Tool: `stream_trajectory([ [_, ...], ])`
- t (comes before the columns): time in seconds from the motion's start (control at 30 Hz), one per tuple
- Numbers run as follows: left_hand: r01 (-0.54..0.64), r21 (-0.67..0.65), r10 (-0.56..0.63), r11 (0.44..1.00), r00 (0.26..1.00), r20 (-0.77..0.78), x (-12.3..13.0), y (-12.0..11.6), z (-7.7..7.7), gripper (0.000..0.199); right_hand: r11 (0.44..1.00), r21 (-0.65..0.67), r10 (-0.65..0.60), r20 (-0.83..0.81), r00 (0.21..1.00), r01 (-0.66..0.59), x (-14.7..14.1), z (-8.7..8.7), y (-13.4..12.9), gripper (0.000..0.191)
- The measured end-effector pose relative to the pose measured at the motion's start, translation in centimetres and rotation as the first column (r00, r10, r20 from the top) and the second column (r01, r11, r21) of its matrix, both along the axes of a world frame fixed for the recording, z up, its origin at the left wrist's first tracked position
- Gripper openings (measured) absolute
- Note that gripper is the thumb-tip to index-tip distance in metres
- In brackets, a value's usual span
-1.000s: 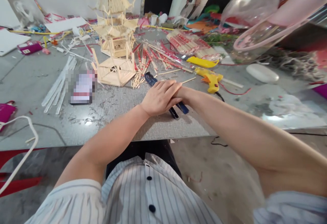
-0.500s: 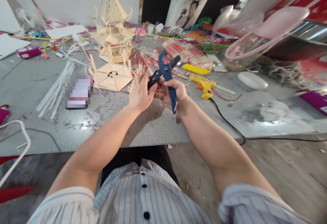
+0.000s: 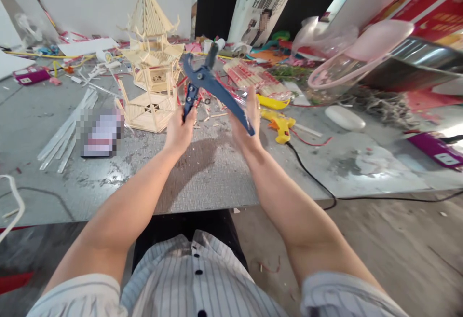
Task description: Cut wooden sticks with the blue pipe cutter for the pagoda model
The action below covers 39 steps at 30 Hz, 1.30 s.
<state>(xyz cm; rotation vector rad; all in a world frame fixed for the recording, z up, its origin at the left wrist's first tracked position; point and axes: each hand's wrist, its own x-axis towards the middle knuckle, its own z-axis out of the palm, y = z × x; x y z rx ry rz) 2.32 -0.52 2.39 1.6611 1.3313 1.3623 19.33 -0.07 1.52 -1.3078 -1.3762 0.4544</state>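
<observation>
A pair of blue pipe cutters is raised over the near part of the table, with its handles spread wide. My left hand is closed around the shorter, dark handle. Beside the long blue handle, my right hand is open with its fingers stretched forward. That handle crosses in front of the right palm; I cannot tell whether they touch. A hexagonal wooden-stick base with short posts stands just beyond my left hand. Behind it rises a tiered stick pagoda.
A yellow glue gun with a black cord lies right of my hands. Clear glue sticks and a phone lie at left. Packaged sticks, a white computer mouse and a pink-rimmed clear container are farther right.
My hands have moved apart. The cutter's handles have spread wide, and my right hand has gone from gripping the long handle to open. The view has shifted slightly.
</observation>
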Motion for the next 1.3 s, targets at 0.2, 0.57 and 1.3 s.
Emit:
stream_trajectory([
  [0.2,0.121,-0.142,-0.051,0.982,0.905,0.423,0.5,-0.2,0.6,0.024,1.000,0.005,0.017,0.435,0.900,-0.022,-1.7,0.0,-1.3,0.081],
  [0.57,0.223,-0.242,-0.051,0.944,0.825,0.562,0.9,-1.4,1.8,0.024,0.591,-0.019,0.666,-0.553,0.501,-0.807,-1.5,0.7,-2.0,0.066],
  [1.3,0.248,-0.270,-0.047,0.930,0.811,0.583,0.4,-1.1,1.8,0.022,0.646,0.055,0.689,-0.472,0.550,-0.762,-0.5,2.9,-3.0,0.074],
])
